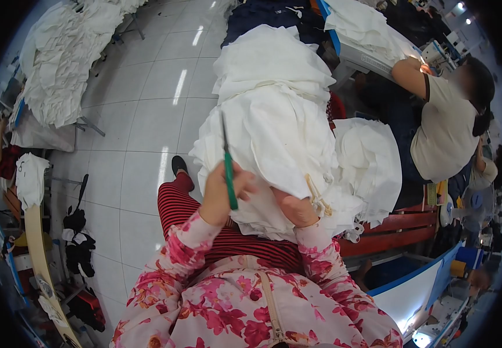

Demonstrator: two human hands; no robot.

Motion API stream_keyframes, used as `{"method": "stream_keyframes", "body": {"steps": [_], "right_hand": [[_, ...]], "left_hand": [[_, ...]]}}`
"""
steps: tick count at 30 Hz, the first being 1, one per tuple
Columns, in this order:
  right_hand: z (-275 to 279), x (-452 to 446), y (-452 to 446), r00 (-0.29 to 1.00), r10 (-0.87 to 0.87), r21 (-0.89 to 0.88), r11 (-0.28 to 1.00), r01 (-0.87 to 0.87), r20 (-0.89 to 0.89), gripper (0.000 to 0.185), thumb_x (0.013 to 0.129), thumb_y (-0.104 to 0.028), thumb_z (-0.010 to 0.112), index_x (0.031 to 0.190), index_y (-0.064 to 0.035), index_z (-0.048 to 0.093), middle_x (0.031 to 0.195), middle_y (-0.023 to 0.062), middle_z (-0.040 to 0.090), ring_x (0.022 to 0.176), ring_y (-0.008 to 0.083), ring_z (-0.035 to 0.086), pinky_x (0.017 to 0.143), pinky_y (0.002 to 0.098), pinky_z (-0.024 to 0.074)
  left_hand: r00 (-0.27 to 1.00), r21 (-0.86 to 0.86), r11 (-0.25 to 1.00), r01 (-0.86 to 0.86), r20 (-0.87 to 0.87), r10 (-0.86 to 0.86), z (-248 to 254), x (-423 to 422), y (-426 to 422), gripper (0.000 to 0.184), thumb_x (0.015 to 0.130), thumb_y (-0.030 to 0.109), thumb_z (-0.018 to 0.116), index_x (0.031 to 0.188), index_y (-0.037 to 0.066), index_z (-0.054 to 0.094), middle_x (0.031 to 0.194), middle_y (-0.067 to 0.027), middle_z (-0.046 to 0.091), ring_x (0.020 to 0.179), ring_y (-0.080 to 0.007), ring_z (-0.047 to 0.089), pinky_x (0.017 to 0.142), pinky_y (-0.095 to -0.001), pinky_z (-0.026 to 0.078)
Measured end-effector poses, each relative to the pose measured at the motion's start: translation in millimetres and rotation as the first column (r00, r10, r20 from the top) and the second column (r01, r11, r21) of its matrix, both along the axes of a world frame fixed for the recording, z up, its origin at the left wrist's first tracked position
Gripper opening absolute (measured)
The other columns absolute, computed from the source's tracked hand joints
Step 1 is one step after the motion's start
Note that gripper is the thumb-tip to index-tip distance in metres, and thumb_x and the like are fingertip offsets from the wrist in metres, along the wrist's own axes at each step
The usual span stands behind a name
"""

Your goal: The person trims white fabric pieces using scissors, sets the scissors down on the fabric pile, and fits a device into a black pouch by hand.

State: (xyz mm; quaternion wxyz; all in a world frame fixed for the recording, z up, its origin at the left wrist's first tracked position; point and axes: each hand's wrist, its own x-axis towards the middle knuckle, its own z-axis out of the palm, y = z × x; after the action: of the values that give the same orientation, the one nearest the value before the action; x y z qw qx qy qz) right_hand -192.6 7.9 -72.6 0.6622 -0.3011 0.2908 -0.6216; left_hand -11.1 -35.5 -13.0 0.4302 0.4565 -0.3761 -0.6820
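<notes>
My left hand (223, 187) is closed around a pair of green-handled scissors (228, 168), whose long thin blade points away from me over the white cloth. Beneath both hands lies a big heap of white fabric pieces (262, 122), stacked in folded layers in front of my lap. At the heap's near right side, my right hand (295, 210) grips the edge of a white fabric piece (289, 174); its fingers are partly hidden under the cloth. Beside that hand hang some yellowish strips (316, 194).
Another white fabric pile (368, 162) sits at right, by a red slatted bench (393, 229). A co-worker (448, 122) sits at a sewing table beyond it. More white cloth (62, 64) covers a table at far left. Tiled floor (146, 133) runs along my left.
</notes>
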Motion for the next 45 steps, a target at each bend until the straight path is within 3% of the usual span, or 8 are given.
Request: {"method": "stream_keyframes", "body": {"steps": [2, 8, 11, 17, 26, 28, 36, 45], "right_hand": [[-18.9, -1.3, -2.7, 0.945, -0.070, 0.090, 0.995, 0.043, 0.320, 0.057, 0.086, -0.014, 0.063, 0.137, -0.0054, 0.039, 0.132, 0.0086, 0.051, 0.120, 0.0216, 0.049, 0.103, 0.0405, 0.0370], [-7.1, 8.0, -10.5, 0.958, -0.287, 0.416, 0.873, 0.257, 0.012, 0.032, 0.085, 0.000, 0.060, 0.116, -0.0001, 0.053, 0.113, 0.0080, 0.060, 0.104, 0.0200, 0.058, 0.089, 0.0341, 0.0452], [5.8, 2.5, -15.1, 0.947, -0.320, 0.365, 0.879, 0.308, -0.030, 0.027, 0.082, 0.003, 0.062, 0.108, 0.0004, 0.057, 0.105, 0.0061, 0.063, 0.094, 0.0174, 0.061, 0.080, 0.0291, 0.0477], [33.4, -42.0, -46.7, 0.960, -0.279, 0.173, 0.946, 0.273, 0.010, 0.042, 0.082, 0.003, 0.054, 0.123, 0.0004, 0.050, 0.120, 0.0110, 0.059, 0.110, 0.0238, 0.058, 0.094, 0.0369, 0.0474], [8.0, -44.6, -36.7, 0.926, -0.242, 0.511, 0.857, 0.065, 0.288, 0.032, 0.086, -0.004, 0.056, 0.116, 0.0039, 0.052, 0.110, 0.0132, 0.061, 0.102, 0.0247, 0.060, 0.089, 0.0370, 0.0502], [12.0, -44.3, -26.1, 0.939, -0.248, 0.576, 0.814, 0.070, 0.237, 0.030, 0.088, -0.004, 0.055, 0.117, 0.0038, 0.051, 0.111, 0.0127, 0.061, 0.104, 0.0243, 0.060, 0.089, 0.0380, 0.0509], [56.2, -25.1, -15.8, 0.940, 0.104, 0.146, 0.976, -0.159, 0.325, 0.024, 0.095, -0.006, 0.046, 0.116, 0.0013, 0.051, 0.116, 0.0109, 0.058, 0.106, 0.0231, 0.059, 0.090, 0.0369, 0.0499], [54.7, -34.1, -24.3, 0.871, -0.080, 0.067, 0.989, 0.129, -0.484, 0.056, 0.090, -0.008, 0.056, 0.141, -0.0045, 0.034, 0.136, 0.0103, 0.044, 0.119, 0.0222, 0.048, 0.097, 0.0340, 0.0425]], "left_hand": [[0.989, -0.038, 0.998, -0.058, 0.135, 0.062, -17.5, 5.6, -28.2, 0.028, 0.084, 0.018, 0.067, 0.090, -0.001, 0.048, 0.079, -0.0090, 0.061, 0.061, -0.0168, 0.064, 0.048, -0.0252, 0.050], [0.646, -0.141, 0.983, 0.120, 0.762, 0.031, -83.5, -16.7, -120.5, 0.040, 0.077, 0.028, 0.073, 0.089, -0.005, 0.054, 0.078, -0.0198, 0.062, 0.071, -0.0306, 0.065, 0.060, -0.0372, 0.050], [0.767, -0.248, 0.964, 0.091, 0.636, 0.091, -147.0, -21.6, -143.4, 0.025, 0.073, 0.009, 0.066, 0.090, -0.004, 0.054, 0.076, -0.0115, 0.061, 0.057, -0.0218, 0.063, 0.048, -0.0294, 0.050], [0.903, -0.259, 0.869, -0.421, -0.210, 0.375, -19.5, -11.8, -75.3, 0.017, 0.083, -0.001, 0.059, 0.092, 0.002, 0.045, 0.074, -0.0079, 0.055, 0.060, -0.0174, 0.059, 0.055, -0.0268, 0.049], [0.971, 0.027, 0.995, -0.100, 0.223, 0.092, -44.1, 16.8, 35.6, 0.025, 0.084, 0.001, 0.064, 0.091, 0.005, 0.041, 0.078, -0.0072, 0.059, 0.058, -0.0128, 0.058, 0.050, -0.0232, 0.046], [0.949, -0.237, 0.960, -0.149, 0.240, 0.207, -55.4, 12.3, 41.0, 0.027, 0.081, 0.004, 0.068, 0.092, 0.004, 0.043, 0.083, -0.0072, 0.060, 0.058, -0.0105, 0.057, 0.050, -0.0217, 0.045], [0.837, -0.477, 0.825, 0.304, 0.547, 0.008, -20.7, -39.7, 19.0, 0.054, 0.071, 0.010, 0.074, 0.115, 0.000, 0.044, 0.081, -0.0131, 0.059, 0.069, -0.0202, 0.062, 0.061, -0.0358, 0.049], [0.971, -0.149, 0.983, 0.109, -0.196, -0.137, -17.9, -10.8, -64.2, 0.018, 0.073, 0.004, 0.061, 0.079, 0.007, 0.044, 0.064, 0.0035, 0.042, 0.049, -0.0064, 0.040, 0.043, -0.0219, 0.031]]}}
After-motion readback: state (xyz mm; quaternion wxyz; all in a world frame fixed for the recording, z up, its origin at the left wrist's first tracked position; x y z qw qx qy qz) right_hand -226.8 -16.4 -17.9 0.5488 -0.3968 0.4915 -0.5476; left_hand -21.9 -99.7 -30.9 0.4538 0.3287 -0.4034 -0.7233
